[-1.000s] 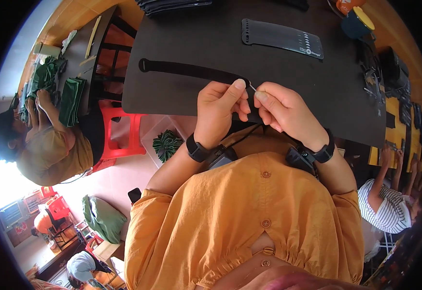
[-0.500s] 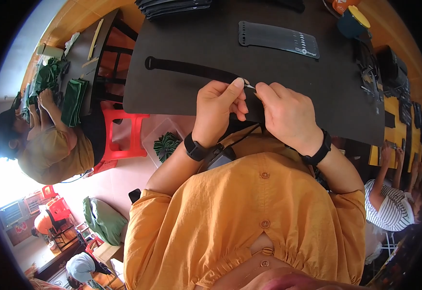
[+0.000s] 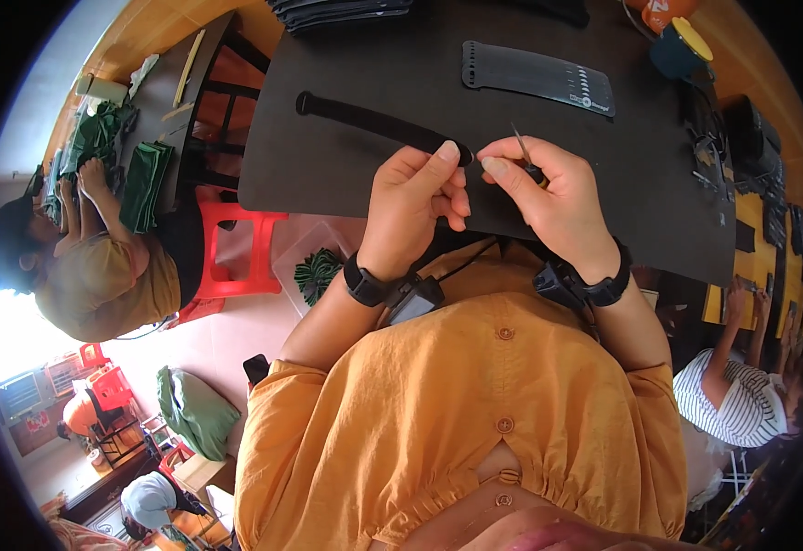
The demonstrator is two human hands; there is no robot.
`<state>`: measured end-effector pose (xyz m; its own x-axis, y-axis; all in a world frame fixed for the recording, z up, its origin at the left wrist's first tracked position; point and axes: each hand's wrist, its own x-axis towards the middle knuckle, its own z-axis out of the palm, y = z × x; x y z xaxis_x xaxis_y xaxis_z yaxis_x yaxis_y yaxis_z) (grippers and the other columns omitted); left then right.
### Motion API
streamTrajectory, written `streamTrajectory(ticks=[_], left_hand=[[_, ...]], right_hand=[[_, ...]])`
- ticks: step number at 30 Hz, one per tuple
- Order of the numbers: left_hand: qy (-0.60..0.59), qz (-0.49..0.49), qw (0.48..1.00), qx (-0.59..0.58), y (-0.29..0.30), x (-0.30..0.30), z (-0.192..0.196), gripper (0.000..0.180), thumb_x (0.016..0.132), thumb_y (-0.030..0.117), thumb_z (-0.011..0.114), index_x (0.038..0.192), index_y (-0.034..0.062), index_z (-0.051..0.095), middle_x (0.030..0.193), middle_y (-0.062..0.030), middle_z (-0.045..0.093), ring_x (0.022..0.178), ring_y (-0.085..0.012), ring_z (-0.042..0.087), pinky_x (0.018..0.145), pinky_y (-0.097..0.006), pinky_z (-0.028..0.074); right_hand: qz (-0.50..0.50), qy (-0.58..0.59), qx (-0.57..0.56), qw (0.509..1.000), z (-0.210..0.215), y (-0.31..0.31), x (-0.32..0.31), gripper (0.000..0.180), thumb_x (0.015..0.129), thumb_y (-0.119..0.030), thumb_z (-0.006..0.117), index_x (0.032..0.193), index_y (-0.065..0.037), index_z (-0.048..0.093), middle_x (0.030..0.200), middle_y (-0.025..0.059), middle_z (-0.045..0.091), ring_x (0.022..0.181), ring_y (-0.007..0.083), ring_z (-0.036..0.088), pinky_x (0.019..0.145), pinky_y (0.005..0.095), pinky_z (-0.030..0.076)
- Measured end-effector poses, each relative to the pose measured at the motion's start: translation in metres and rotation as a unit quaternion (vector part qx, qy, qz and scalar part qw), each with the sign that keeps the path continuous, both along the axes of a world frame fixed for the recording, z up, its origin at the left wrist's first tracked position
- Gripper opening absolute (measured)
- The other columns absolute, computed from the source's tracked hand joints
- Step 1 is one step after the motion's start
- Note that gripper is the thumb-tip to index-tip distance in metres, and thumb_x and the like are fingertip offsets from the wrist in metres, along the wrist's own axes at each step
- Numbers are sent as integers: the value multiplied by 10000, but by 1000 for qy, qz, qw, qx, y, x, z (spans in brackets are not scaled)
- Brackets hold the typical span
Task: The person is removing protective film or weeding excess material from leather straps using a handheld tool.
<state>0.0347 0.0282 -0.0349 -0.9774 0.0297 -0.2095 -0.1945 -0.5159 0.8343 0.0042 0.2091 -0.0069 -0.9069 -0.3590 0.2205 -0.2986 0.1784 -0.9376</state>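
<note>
My left hand (image 3: 417, 191) pinches the near end of a black strap (image 3: 374, 125) between thumb and fingers. From there the strap runs away to the left across the dark table, ending in a rounded loop. Just to the right, my right hand (image 3: 546, 191) is curled round a small pointed tool (image 3: 533, 171) with a thin metal tip and a dark, partly yellow handle. Its tip points away from me, up off the strap. My right thumb and forefinger come close together near the strap's end; whether a thread lies between them is too small to tell.
On the table (image 3: 346, 193) a grey printed card (image 3: 537, 77) with slots lies beyond my hands. A stack of black pieces (image 3: 342, 11) stands at the far edge, a teal mug (image 3: 680, 50) at the far right. A red stool (image 3: 243, 248) and a co-worker (image 3: 112, 275) are to the left.
My right hand has drawn back from the strap's end, and the tool has swung from pointing at the strap to pointing away. The left hand keeps its grip on the strap.
</note>
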Motion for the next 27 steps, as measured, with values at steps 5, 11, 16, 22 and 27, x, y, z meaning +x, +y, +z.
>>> streamTrajectory(ticks=[5,11,16,22,27], left_hand=[[3,1,999,-33,-1,4,1,311,975,271,639,838,7,547,760,-89,624,562,-151,613,445,-256,511],[-3,3,998,-60,0,5,1,327,973,289,642,841,5,548,746,-85,615,550,-147,608,444,-254,513],[-8,-1,998,-65,0,7,0,286,994,269,607,857,20,579,717,-77,625,522,-139,593,410,-243,460],[5,-16,997,-72,-3,6,-3,335,975,297,639,821,7,574,714,-62,616,506,-115,593,394,-228,466],[2,-34,994,-108,-7,5,0,329,971,290,646,812,10,579,698,-51,613,477,-106,578,381,-224,452]], right_hand=[[9,-60,3,998,4,-4,2,169,925,-144,656,1016,-16,717,900,76,738,812,147,693,701,256,518],[18,-80,-6,997,-1,-5,3,177,933,-133,657,1045,-7,709,858,60,725,679,87,604,598,213,460],[14,-71,11,997,2,-6,5,187,926,-145,660,1033,-2,715,894,99,743,824,163,715,726,257,535],[19,-79,8,997,0,-7,5,194,929,-143,656,1048,3,705,886,88,741,756,141,698,675,249,530],[46,-184,-33,981,3,-7,3,175,934,-124,637,1038,8,683,841,70,721,548,53,557,475,196,433]])
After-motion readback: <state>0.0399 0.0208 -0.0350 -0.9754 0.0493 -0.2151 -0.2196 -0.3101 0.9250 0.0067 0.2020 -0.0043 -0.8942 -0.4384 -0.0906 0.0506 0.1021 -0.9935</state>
